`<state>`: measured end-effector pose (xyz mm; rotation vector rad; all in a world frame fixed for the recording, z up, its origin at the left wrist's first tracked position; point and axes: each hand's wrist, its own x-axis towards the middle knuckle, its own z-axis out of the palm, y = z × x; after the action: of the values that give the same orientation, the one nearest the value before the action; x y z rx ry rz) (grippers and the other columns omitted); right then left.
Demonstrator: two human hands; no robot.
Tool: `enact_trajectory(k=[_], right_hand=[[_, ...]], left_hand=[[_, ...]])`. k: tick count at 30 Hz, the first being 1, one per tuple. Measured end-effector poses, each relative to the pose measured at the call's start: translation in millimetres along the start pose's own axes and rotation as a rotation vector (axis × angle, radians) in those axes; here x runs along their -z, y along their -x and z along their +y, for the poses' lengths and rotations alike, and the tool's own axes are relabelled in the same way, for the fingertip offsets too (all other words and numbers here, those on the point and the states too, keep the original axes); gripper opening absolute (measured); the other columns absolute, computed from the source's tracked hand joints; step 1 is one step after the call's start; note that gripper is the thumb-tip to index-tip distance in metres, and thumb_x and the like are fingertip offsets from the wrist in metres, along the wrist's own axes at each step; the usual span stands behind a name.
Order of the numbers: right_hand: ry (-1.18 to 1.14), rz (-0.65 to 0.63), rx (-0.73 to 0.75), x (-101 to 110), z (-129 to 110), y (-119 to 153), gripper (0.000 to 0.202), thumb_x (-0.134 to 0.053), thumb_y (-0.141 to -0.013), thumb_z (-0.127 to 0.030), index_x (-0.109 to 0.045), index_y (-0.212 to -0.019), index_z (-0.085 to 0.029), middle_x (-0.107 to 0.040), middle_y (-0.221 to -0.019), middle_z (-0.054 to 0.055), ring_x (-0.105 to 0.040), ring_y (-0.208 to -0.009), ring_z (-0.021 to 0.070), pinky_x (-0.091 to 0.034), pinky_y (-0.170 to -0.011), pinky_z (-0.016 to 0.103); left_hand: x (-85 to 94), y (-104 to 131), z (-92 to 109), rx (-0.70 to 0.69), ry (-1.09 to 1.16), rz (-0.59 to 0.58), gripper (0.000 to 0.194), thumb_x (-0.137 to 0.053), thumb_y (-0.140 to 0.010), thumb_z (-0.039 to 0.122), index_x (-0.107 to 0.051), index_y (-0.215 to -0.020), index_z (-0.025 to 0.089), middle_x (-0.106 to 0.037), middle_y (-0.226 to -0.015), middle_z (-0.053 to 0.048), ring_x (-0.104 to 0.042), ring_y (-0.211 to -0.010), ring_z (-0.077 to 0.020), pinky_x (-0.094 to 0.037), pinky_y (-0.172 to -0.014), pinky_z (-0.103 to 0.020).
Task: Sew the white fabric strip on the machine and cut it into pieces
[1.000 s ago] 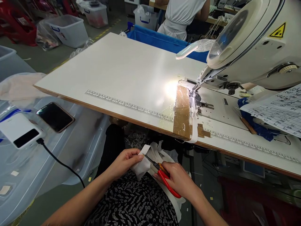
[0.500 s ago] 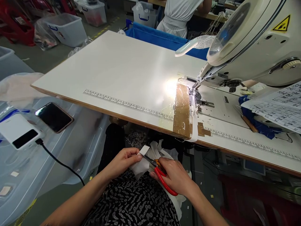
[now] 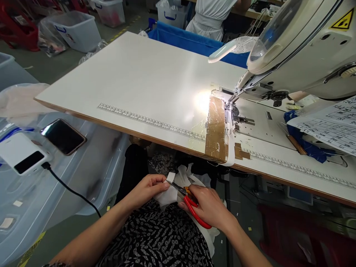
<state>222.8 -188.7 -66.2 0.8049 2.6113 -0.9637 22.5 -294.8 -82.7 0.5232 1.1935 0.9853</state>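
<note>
My left hand (image 3: pixel 151 189) pinches a piece of white fabric (image 3: pixel 166 196) over my lap, below the table's front edge. Red-handled scissors (image 3: pixel 191 209) are in my right hand (image 3: pixel 210 207), with their blades pointing up and left. The blade tips lie at the white strip beside my left fingertips. Something orange shows between my right fingers and the scissors. More white fabric (image 3: pixel 185 176) hangs behind the blades and down my right side.
A white table (image 3: pixel 155 81) with a printed ruler spans the view. On its right stand a sewing machine (image 3: pixel 300 48) and written sheets (image 3: pixel 330 122). A phone (image 3: pixel 64 136) and a white device (image 3: pixel 23 154) lie on a plastic bin at left. A person (image 3: pixel 208 18) is behind.
The view has shifted slightly. The scissors' blades look closer together and a little further left along the white strip. Both hands keep their holds.
</note>
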Motion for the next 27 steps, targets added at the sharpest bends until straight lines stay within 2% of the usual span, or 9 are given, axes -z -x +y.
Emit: enact_trajectory(k=[6,14,20,24,27], right_hand=[[-0.007,0.037,0.014,-6,-1,-3,0.044,-0.045,-0.091,-0.060,-0.031,-0.070,-0.025,-0.053,-0.066,-0.001,-0.046,-0.055,0.0154,-0.026,-0.053,0.026],[-0.183,0.041,-0.051,-10,9,5,0.051,-0.046,-0.087,-0.066,-0.028,-0.063,-0.025,-0.044,-0.059,-0.003,-0.040,-0.051,0.0140,-0.024,-0.051,0.026],[-0.313,0.108,-0.130,13,21,46,0.045,-0.043,-0.092,-0.060,-0.030,-0.068,-0.025,-0.040,-0.065,-0.004,-0.039,-0.058,0.0142,-0.030,-0.054,0.025],[-0.131,0.222,-0.212,33,25,83,0.044,-0.037,-0.093,-0.062,-0.029,-0.069,-0.025,-0.045,-0.067,-0.002,-0.043,-0.060,0.0158,-0.031,-0.057,0.026],[0.089,0.316,-0.351,56,30,102,0.048,-0.032,-0.092,-0.066,-0.027,-0.066,-0.025,-0.048,-0.060,-0.002,-0.047,-0.057,0.0172,-0.030,-0.056,0.027]], left_hand=[[3.6,1,-1,0.017,0.010,0.010,0.047,-0.073,-0.069,0.057,-0.059,-0.073,0.012,-0.053,-0.066,0.001,-0.044,-0.060,-0.0102,-0.034,-0.058,-0.021],[-0.1,3,0,0.020,-0.006,-0.021,0.045,-0.069,-0.073,0.057,-0.057,-0.072,0.013,-0.051,-0.063,0.002,-0.042,-0.058,-0.0097,-0.032,-0.056,-0.021],[-0.8,3,3,-0.006,-0.145,-0.009,0.045,-0.064,-0.078,0.058,-0.062,-0.077,0.013,-0.052,-0.066,0.001,-0.041,-0.062,-0.0116,-0.032,-0.059,-0.022],[-6.1,2,3,-0.093,-0.265,0.019,0.048,-0.061,-0.077,0.061,-0.064,-0.075,0.013,-0.051,-0.066,0.000,-0.041,-0.064,-0.0129,-0.032,-0.060,-0.023],[-12.5,3,-2,-0.166,-0.302,0.081,0.054,-0.059,-0.075,0.068,-0.061,-0.073,0.014,-0.049,-0.066,0.001,-0.040,-0.062,-0.0127,-0.031,-0.056,-0.022]])
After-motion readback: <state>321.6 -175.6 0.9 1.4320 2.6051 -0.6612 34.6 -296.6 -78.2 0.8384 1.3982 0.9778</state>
